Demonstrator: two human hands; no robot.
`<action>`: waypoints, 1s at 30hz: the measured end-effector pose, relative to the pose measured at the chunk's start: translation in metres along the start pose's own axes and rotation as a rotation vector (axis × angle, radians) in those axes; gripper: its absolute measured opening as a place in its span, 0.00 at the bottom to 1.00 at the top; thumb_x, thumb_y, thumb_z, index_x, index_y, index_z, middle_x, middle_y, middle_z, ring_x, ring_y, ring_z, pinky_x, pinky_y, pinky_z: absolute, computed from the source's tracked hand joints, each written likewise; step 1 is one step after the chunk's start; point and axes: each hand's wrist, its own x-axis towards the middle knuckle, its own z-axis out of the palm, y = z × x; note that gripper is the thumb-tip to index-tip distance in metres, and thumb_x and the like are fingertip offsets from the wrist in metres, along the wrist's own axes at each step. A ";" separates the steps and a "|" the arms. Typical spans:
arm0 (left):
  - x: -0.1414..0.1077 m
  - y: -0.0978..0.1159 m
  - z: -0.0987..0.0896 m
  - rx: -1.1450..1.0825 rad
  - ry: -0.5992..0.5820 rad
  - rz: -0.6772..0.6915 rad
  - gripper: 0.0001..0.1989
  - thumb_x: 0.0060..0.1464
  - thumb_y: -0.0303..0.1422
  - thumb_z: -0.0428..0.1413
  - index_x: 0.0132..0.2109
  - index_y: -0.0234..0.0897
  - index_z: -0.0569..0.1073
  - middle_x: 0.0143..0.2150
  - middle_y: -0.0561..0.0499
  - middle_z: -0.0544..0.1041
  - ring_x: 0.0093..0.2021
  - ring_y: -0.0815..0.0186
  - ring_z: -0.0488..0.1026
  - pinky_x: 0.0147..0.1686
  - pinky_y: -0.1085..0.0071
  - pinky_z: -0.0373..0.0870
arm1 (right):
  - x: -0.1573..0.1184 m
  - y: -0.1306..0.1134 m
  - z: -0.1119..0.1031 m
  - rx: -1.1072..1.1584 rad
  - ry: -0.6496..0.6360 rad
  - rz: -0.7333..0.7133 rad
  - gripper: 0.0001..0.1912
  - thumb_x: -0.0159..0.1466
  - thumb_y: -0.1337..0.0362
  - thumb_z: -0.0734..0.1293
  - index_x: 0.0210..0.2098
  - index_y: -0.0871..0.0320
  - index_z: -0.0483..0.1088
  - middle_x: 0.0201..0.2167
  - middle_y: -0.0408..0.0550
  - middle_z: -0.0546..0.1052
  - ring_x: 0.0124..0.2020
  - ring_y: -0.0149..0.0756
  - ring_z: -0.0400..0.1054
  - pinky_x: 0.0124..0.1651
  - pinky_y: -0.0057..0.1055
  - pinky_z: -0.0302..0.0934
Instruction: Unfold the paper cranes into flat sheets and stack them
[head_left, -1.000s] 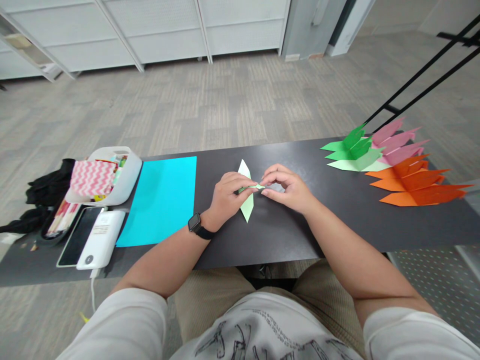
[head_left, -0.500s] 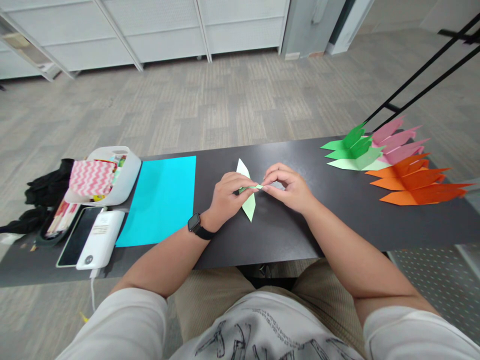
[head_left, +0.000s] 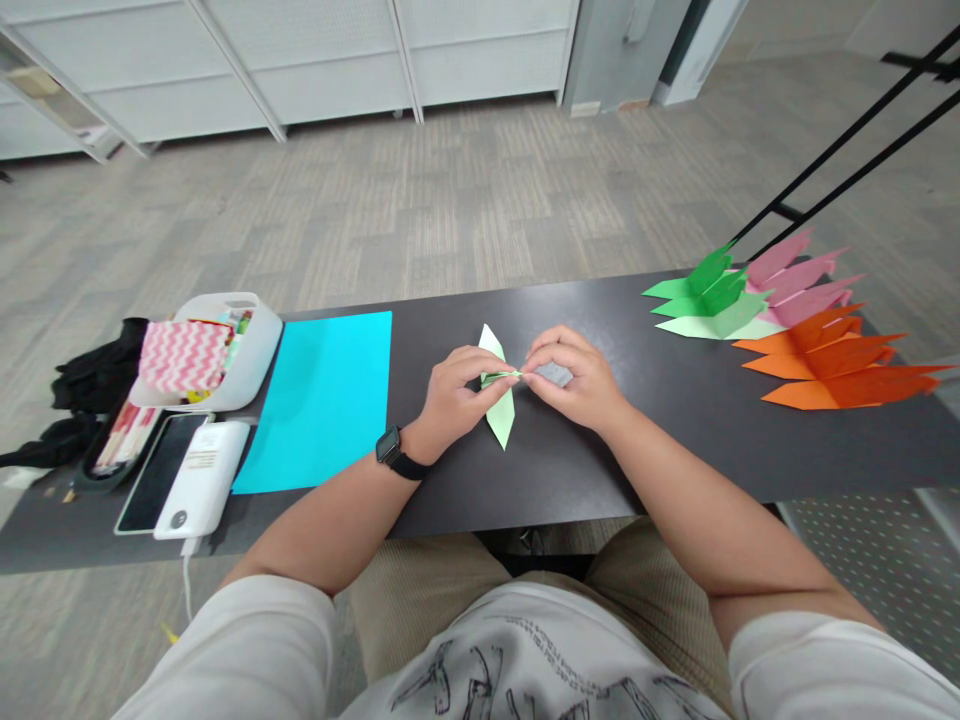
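A pale green folded paper is held above the middle of the dark table, one pointed end toward the far edge and the other toward my body. My left hand pinches its raised middle fold from the left; a black watch is on that wrist. My right hand pinches the tip of the same fold from the right, thumb and forefinger together. The fingertips of both hands nearly meet there, and they hide part of the fold.
On the dark table, a blue sheet lies left, beside a white basket, a phone and a white power bank. Folded green, pink and orange papers stand at the right.
The pale green paper has shifted slightly to the right and toward my body. Both hands keep their pinch on it, with only small finger movements.
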 end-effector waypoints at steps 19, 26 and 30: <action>0.000 0.006 -0.001 0.003 0.057 -0.006 0.10 0.66 0.36 0.64 0.35 0.39 0.78 0.35 0.50 0.83 0.36 0.66 0.80 0.39 0.68 0.75 | -0.002 0.006 0.011 0.131 -0.109 0.115 0.09 0.66 0.59 0.75 0.45 0.50 0.76 0.45 0.49 0.78 0.46 0.41 0.75 0.45 0.39 0.73; 0.001 0.004 0.000 -0.056 0.055 -0.012 0.11 0.65 0.38 0.65 0.35 0.39 0.79 0.36 0.49 0.84 0.37 0.65 0.80 0.41 0.67 0.76 | -0.005 0.010 0.015 0.062 -0.154 0.065 0.04 0.69 0.62 0.72 0.36 0.52 0.76 0.42 0.46 0.79 0.42 0.38 0.76 0.49 0.39 0.71; 0.001 0.002 -0.001 -0.061 0.008 -0.011 0.11 0.64 0.42 0.66 0.37 0.40 0.80 0.36 0.49 0.84 0.37 0.64 0.79 0.41 0.66 0.76 | -0.004 0.009 0.011 -0.020 -0.151 0.033 0.05 0.68 0.62 0.72 0.34 0.52 0.75 0.40 0.47 0.79 0.41 0.39 0.76 0.47 0.38 0.70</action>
